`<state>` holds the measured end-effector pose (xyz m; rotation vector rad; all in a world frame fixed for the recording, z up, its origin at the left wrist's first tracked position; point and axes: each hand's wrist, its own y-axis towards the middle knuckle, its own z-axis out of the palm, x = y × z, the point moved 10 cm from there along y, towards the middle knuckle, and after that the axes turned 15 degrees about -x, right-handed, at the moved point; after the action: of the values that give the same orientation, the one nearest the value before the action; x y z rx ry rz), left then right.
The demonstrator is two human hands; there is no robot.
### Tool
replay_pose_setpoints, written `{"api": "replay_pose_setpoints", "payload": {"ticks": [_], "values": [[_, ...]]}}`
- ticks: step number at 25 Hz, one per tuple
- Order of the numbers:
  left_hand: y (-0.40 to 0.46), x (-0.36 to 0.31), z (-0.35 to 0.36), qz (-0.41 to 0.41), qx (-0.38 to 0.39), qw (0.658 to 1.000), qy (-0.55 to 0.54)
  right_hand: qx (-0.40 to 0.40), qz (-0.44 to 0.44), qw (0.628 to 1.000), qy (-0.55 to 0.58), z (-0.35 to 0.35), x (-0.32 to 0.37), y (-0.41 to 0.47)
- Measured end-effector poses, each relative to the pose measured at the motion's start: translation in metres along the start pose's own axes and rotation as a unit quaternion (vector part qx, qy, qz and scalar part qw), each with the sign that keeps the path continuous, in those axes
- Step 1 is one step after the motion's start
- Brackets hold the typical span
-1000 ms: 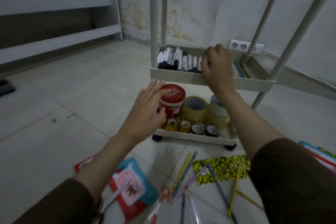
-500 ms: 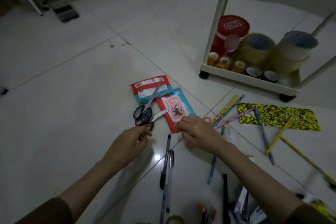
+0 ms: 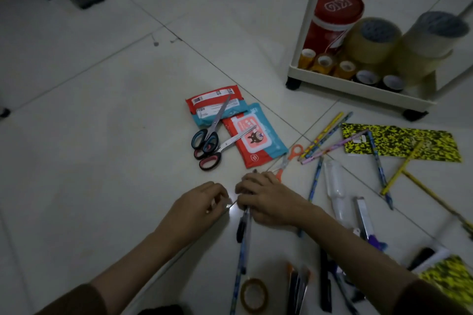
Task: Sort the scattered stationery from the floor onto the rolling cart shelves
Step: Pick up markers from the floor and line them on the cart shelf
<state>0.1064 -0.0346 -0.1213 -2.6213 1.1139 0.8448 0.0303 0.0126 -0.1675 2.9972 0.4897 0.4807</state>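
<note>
1. The right hand (image 3: 266, 198) lies knuckles-up on the floor (image 3: 89, 115), fingers curled over the upper ends of two pens (image 3: 242, 233) that run toward the camera.
2. The left hand (image 3: 202, 203) sits just beside it, fingers bent inward and fingertips close to the right hand's; whether it pinches anything cannot be told.
3. Both forearms reach forward from dark sleeves at the bottom edge.
4. Just beyond the hands lie orange-handled scissors (image 3: 288, 161), then two larger scissors (image 3: 212, 135) resting partly on two wet-wipe packets (image 3: 253, 140).
5. To the right, loose pencils (image 3: 325, 138) fan across the tiles, some overlapping a yellow-and-black patterned sheet (image 3: 409, 142).
6. Near the bottom edge lies a small tape roll (image 3: 254, 295) beside more dark pens, blurred.
7. The rolling cart (image 3: 358, 88) stands at upper right; its bottom shelf holds a red canister (image 3: 332, 20), two large clear tape rolls (image 3: 371, 38) and a row of small tape rolls (image 3: 325, 62) along the front rim.
</note>
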Motion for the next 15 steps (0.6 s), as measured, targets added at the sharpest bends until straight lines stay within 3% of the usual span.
{"api": "replay_pose_setpoints", "payload": {"ticks": [4,7,10,15], "values": [[-0.007,-0.006,0.025,-0.028,0.064,0.997,-0.030,-0.011,-0.002,0.998,-0.066,-0.005,-0.007,0.001],[-0.014,-0.014,0.044,-0.048,0.123,0.991,-0.012,-0.001,0.054,0.996,-0.077,-0.012,-0.019,-0.005],[-0.019,-0.025,0.060,-0.072,0.163,0.983,-0.042,-0.040,0.107,0.990,-0.085,-0.041,-0.029,-0.011],[0.016,-0.061,0.041,-0.037,0.078,0.983,-0.159,-0.080,0.168,0.974,-0.131,-0.095,-0.043,-0.036]]}}
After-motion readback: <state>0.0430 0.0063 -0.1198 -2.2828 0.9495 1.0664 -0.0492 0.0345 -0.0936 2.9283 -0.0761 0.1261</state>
